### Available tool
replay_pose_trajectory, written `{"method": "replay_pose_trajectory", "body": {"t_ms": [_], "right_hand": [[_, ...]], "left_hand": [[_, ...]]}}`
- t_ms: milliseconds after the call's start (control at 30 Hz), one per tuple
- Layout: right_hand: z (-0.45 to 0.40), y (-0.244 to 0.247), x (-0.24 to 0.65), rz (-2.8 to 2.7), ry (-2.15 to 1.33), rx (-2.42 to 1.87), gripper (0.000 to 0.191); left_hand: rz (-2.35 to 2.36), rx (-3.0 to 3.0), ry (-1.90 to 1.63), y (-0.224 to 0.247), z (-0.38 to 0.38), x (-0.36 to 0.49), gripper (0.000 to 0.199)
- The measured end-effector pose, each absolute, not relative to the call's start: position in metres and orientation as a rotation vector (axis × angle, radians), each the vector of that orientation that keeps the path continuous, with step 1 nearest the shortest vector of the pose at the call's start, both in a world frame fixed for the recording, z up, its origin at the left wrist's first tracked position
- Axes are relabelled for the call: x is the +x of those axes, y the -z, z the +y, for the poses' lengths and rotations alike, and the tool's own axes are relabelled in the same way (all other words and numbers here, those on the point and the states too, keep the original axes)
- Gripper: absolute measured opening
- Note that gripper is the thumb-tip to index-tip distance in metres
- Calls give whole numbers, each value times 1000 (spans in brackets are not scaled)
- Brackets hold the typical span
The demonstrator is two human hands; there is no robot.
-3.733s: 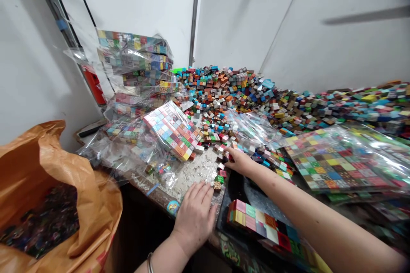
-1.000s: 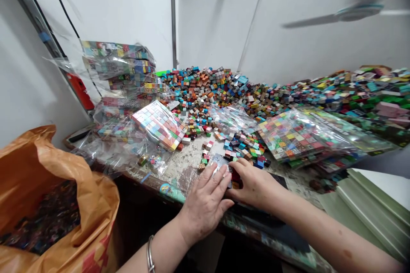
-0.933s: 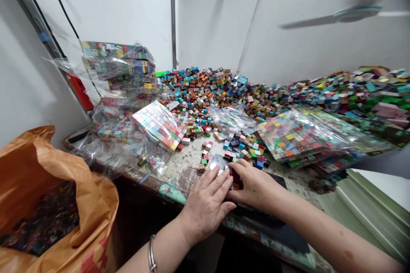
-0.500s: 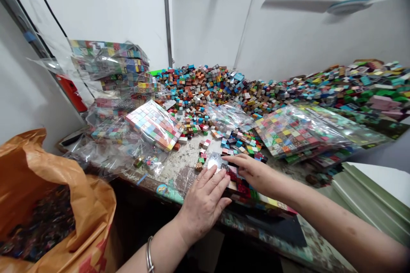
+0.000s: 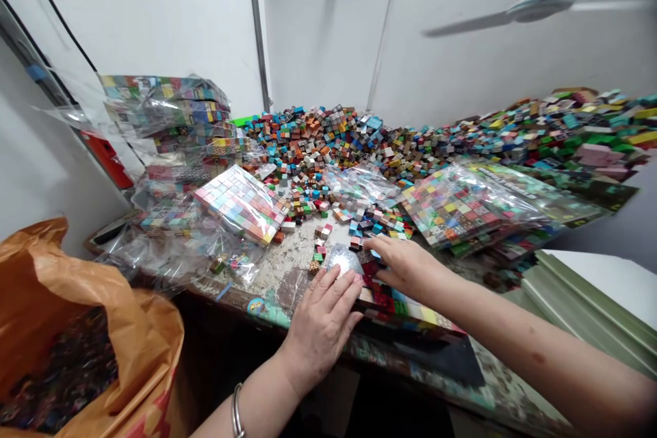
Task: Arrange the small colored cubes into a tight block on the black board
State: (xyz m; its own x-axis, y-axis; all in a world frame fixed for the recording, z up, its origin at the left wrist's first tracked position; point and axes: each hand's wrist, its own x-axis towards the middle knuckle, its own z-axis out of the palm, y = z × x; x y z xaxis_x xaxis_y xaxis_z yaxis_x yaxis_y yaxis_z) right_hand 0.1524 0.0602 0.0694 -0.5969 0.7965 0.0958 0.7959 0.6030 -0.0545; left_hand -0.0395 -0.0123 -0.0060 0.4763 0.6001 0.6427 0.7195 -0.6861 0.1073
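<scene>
My left hand [image 5: 324,318] lies with fingers stretched and close together, fingertips on a shiny clear sheet [image 5: 343,260] at the near table edge. Beside it, my right hand [image 5: 405,263] reaches in from the right, fingers bent and apart over small printed blocks. A pale blue block [image 5: 376,254] shows near its fingertips; I cannot make out whether they touch it. Red and dark blocks [image 5: 380,295] lie under and beside this hand in a flat layer. Loose printed blocks [image 5: 321,233] are scattered just beyond both hands.
Large heaps of colourful blocks [image 5: 313,144] line the wall. Film-wrapped block panels are stacked at left [image 5: 169,116] and right [image 5: 452,209]. One wrapped panel [image 5: 241,202] leans nearer. An orange bag [image 5: 138,335] stands front left; green trays [image 5: 590,308] sit right. A fan [image 5: 538,8] turns above.
My right hand's fingers have gone from stretched out to more bent over the blocks. My left hand stays flat at the sheet. The whole view has shifted slightly.
</scene>
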Motion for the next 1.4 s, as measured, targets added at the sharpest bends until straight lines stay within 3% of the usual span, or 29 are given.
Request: {"method": "replay_pose_trajectory", "body": {"t_ms": [167, 433, 633, 800, 1000, 1133, 1400], "right_hand": [[46, -75, 172, -2533, -142, -1543, 25], [24, -77, 173, -2547, 35, -1804, 38], [24, -80, 166, -2546, -101, -1947, 51], [22, -77, 170, -2551, -138, -1850, 52], [19, -65, 175, -2480, -256, -1502, 35], [16, -55, 177, -2505, -298, -1376, 37], [35, -50, 187, -2438, -243, -1521, 36]], "left_hand": [[-1165, -2547, 975, 7, -12, -39, 47], [-1167, -2530, 959, 9, -13, -38, 46], [-1162, -2509, 955, 7, -14, -38, 46], [-1155, -2497, 963, 7, -14, -38, 44], [-1163, -2501, 967, 8, -14, -38, 45], [-1172, -2499, 962, 9, -15, -37, 46], [-1180, -2518, 909, 5, -16, -38, 48]]}}
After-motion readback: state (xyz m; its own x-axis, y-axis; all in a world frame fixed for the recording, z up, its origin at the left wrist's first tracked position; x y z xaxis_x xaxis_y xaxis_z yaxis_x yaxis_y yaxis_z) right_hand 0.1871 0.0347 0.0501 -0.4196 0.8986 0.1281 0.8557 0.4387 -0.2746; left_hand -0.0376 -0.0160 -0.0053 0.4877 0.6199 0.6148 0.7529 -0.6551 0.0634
